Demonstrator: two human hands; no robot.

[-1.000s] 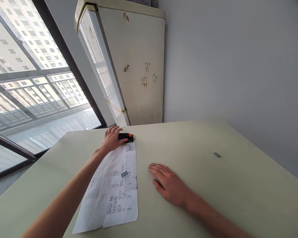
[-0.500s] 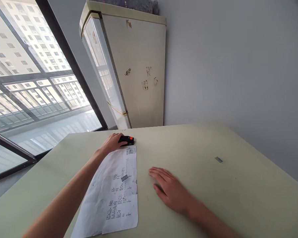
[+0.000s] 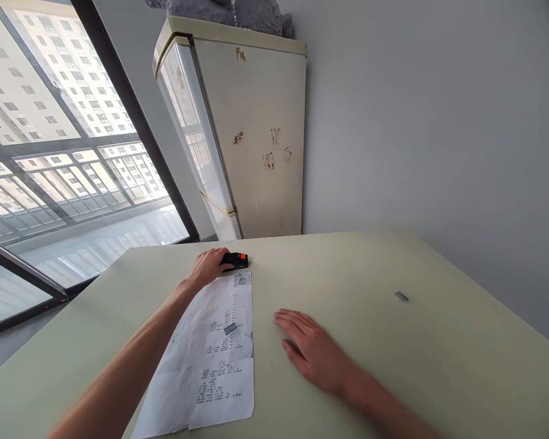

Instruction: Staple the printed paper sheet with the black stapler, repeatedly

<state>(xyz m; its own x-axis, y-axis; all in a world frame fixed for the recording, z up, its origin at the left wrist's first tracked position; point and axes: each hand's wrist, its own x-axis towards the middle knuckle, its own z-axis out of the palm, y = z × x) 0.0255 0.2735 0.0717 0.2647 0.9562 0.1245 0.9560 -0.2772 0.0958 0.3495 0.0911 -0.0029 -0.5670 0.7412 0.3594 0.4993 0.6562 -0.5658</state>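
Observation:
Past the top edge of a printed sheet of paper [image 3: 210, 366], my left hand [image 3: 209, 266] is closed around a black object with an orange-red patch [image 3: 238, 261], perhaps a stapler. A small grey metallic strip [image 3: 230, 328] lies on the printed sheet. Right of the paper, my right hand [image 3: 308, 350] rests palm down on the table, its fingers stretched out and holding nothing. Another small grey strip [image 3: 401, 296] lies on the table farther to the right.
The pale green table [image 3: 338, 274] reaches a grey wall on the right. Behind its far edge stands a worn white fridge [image 3: 260, 97] with a grey plush thing [image 3: 256, 15] on top. A large window [image 3: 68, 152] is at the left.
The view has tilted up slightly, showing more of the plush thing on the fridge. Both hands keep practically the same places on the table.

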